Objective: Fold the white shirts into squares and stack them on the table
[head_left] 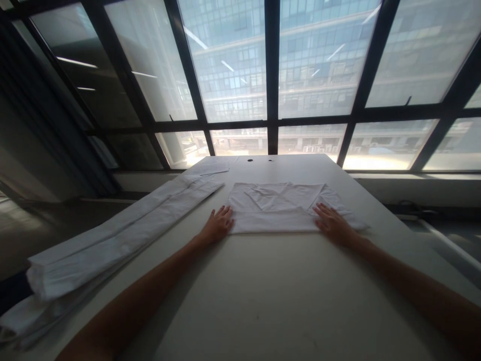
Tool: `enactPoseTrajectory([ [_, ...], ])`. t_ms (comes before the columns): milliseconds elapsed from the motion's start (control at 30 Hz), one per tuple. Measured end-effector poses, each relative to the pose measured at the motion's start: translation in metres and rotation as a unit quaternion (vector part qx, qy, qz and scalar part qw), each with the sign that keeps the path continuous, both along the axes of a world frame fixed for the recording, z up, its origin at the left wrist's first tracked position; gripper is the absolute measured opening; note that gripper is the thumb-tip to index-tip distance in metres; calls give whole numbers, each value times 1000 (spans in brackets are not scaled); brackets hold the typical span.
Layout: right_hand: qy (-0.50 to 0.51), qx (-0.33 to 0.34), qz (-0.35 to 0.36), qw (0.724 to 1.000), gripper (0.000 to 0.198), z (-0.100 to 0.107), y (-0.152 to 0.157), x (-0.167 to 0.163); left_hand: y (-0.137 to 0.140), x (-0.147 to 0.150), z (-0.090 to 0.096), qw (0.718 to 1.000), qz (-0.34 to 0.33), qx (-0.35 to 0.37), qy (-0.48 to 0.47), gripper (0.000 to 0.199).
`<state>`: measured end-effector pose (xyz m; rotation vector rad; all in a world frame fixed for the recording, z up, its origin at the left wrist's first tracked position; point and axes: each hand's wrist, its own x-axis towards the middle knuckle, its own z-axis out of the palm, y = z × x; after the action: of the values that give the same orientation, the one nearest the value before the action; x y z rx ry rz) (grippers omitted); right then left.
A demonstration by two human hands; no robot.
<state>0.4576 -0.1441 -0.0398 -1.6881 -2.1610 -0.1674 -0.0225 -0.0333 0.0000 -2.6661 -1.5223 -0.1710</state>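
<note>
A white cloth garment lies on the white table in front of me, its near edge folded over into a straight band. Creases run across its far part, and one corner spreads out to the right, past my right hand. My left hand rests at the left end of the folded band, fingers stretched forward and touching the fabric edge. On the band's right part lies my right hand, flat with the fingers spread. Neither hand grips anything that I can see.
Long folded white cloths lie stacked along the table's left edge, their near ends hanging toward me. The white table has two dark holes near its far end. Large dark-framed windows stand beyond it. A pale bar shows at the right.
</note>
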Motion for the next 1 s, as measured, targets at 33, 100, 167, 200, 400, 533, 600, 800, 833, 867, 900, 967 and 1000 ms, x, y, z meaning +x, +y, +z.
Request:
enactPoseTrajectory([
  [33, 7, 23, 29, 999, 54, 2, -1, -1, -3, 2, 2, 999, -23, 22, -14, 58],
  [100, 21, 52, 98, 994, 47, 8, -5, -6, -10, 8, 6, 995, -89, 36, -42, 57],
  [167, 33, 50, 155, 986, 41, 13, -11, -13, -17, 15, 7, 987, -155, -1, -44, 58],
  [200, 38, 36, 172, 984, 40, 16, -15, -18, -20, 18, 7, 983, -180, -29, -33, 60],
  [400, 26, -115, 200, 973, 60, 29, -35, -36, -28, 24, 6, 970, -216, -109, 37, 66],
  [533, 17, -173, 198, 965, 69, 37, -51, -40, -33, 22, 9, 968, -219, -106, 59, 65],
  [600, 22, -184, 201, 962, 71, 39, -64, -42, -40, 20, 10, 966, -227, -100, 65, 64],
  [800, 62, -186, 214, 957, 68, 39, -112, -50, -80, 2, 9, 962, -247, -89, 75, 65],
  [833, 69, -182, 213, 957, 65, 38, -116, -48, -86, -1, 9, 961, -250, -86, 77, 65],
  [867, 78, -171, 202, 961, 61, 37, -118, -44, -90, -3, 10, 961, -252, -83, 77, 65],
  [900, 89, -149, 175, 969, 58, 35, -117, -38, -92, -3, 11, 961, -252, -80, 76, 64],
  [967, 109, -82, 80, 987, 56, 30, -109, -20, -92, 1, 16, 964, -249, -70, 67, 62],
  [1000, 111, -47, 23, 992, 57, 27, -102, -10, -90, 7, 19, 965, -249, -65, 59, 61],
])
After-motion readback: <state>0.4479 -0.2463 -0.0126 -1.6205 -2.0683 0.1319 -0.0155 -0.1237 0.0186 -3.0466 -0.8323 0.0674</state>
